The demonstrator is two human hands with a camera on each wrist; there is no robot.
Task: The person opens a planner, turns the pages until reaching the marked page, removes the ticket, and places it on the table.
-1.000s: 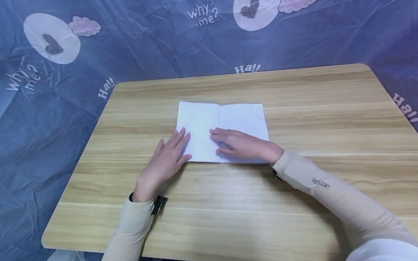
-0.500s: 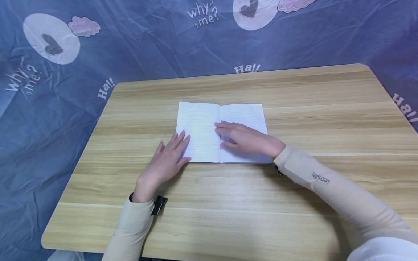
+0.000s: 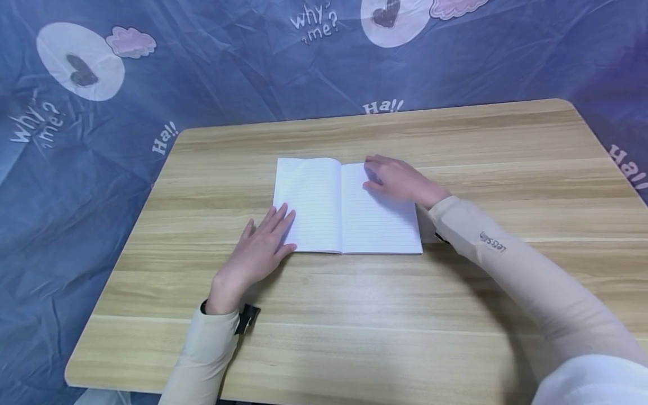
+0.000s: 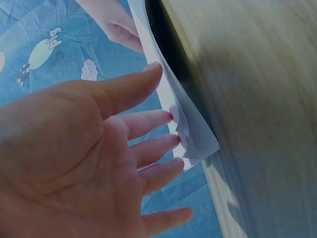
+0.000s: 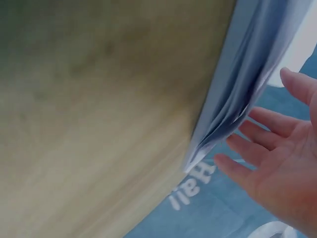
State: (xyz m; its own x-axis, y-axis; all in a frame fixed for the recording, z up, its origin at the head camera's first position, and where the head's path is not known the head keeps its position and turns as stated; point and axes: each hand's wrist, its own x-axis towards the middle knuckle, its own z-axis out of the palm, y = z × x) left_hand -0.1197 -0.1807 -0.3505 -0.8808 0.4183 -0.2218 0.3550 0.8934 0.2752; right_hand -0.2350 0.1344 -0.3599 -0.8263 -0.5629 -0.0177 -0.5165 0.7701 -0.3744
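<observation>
Head: open notebook (image 3: 346, 219) on table (image 3: 324, 326). Left hand (image 3: 255, 252) at its 8 o'clock corner, fingers straight, spread. Right hand (image 3: 400, 179) at 2 o'clock over the page, fingers loose, thumb apart.
Left wrist: fingertips (image 4: 174, 139) at page edge, palm's 3 o'clock.
Right wrist: layered pages (image 5: 247, 74) at 1 o'clock, fingers alongside.

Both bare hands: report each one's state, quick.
Left hand: open, touching the left side of a spread white lined-paper notebook, gripping nothing.
Right hand: open, at the notebook's far right part, holding nothing.
</observation>
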